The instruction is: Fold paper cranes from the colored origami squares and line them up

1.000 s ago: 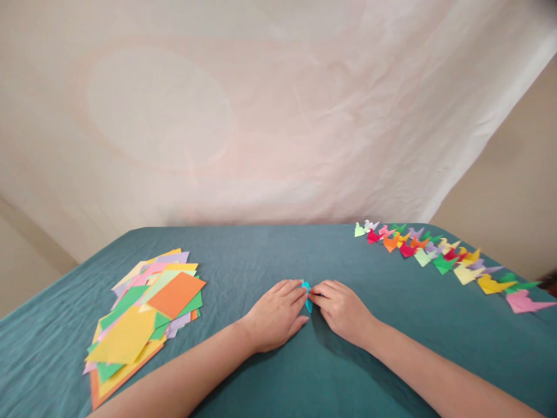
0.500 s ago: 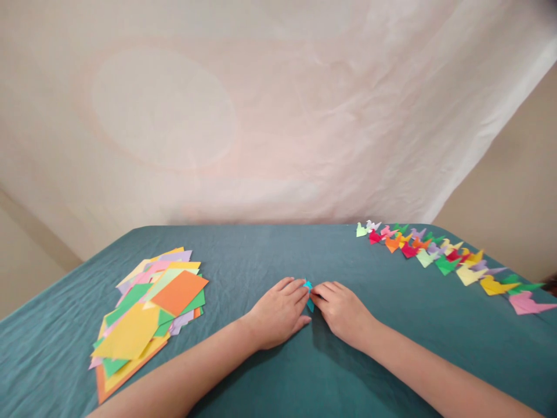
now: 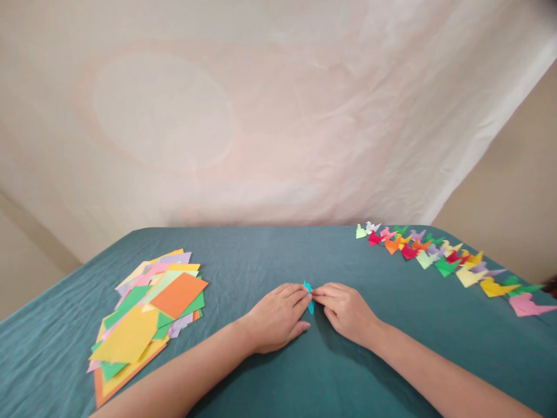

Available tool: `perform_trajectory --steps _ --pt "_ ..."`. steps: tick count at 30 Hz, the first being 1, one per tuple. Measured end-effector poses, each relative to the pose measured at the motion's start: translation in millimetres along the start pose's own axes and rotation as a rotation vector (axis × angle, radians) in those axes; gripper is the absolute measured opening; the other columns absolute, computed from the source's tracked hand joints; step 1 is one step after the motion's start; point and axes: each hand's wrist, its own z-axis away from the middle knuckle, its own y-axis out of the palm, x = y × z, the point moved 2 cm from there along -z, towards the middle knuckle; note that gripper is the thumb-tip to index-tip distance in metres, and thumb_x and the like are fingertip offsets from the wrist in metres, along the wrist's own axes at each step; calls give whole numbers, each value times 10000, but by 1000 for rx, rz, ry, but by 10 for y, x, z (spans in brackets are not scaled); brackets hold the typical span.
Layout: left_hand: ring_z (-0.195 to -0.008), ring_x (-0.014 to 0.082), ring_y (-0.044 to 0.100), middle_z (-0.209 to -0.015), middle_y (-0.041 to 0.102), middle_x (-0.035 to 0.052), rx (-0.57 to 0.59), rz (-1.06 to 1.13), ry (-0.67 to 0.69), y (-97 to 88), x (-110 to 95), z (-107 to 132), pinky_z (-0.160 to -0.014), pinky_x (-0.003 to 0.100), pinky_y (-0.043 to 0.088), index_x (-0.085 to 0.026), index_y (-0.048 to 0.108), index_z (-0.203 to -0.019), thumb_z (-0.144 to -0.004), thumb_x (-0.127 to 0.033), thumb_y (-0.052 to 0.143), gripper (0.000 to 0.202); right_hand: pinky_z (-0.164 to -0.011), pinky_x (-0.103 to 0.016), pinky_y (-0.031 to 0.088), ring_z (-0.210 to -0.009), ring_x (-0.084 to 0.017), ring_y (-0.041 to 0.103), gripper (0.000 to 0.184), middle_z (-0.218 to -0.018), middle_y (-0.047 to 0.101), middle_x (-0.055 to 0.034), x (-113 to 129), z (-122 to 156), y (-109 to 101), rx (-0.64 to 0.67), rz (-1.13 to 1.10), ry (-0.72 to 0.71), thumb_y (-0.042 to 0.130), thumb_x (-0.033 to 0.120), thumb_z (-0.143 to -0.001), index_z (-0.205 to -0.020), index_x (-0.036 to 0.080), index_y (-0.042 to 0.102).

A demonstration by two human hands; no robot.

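Little is shifted since the earlier frame; both hands are kept at centre.

- Small folded teal paper piece (image 3: 308, 292): pinned on the blue-green tablecloth (image 3: 270, 255) between the hands.
- Left hand (image 3: 278, 316): laid flat, fingers together, apparently steadying it.
- Right hand (image 3: 346, 310): fingertips pinched on its edge.
- Loose stack of coloured paper squares (image 3: 148, 313): kept left.
- Row of folded paper birds (image 3: 444, 258): set apart, far right.

Both hands pinch blue paper fold (image 3: 308, 295), apparently flat on cloth (image 3: 261, 255).
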Motion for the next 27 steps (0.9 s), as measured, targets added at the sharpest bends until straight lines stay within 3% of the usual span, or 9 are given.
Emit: perform_trajectory --steps 13,21,27 --pt "-1294 248 267 -1252 481 71 -12 -39 -68 -52 -8 -15 -1059 413 207 -219 507 -1174 -916 -415 376 349 -781 -335 479 -884 -202 550 228 -968 629 -95 89 -9 33 102 163 -25 461 89 -836 -943 141 655" --pt "-1283 254 279 -1215 498 65 -16 -37 -94 -115 10 -5 -1052 427 212 -234 562 -1110 -915 -388 391 302 -745 -328 470 -856 -198 549 206 -943 621 -88 106 -55 20 167 230 -16 471 84 -830 -908 140 653" --pt "-1279 247 289 -1184 523 70 -18 -22 -69 -117 -4 -9 -1057 419 214 -204 558 -1115 -912 -366 404 301 -781 -314 458 -885 -187 544 214 -968 621 -84 86 -24 29 117 177 -1 476 78 -818 -911 144 657"
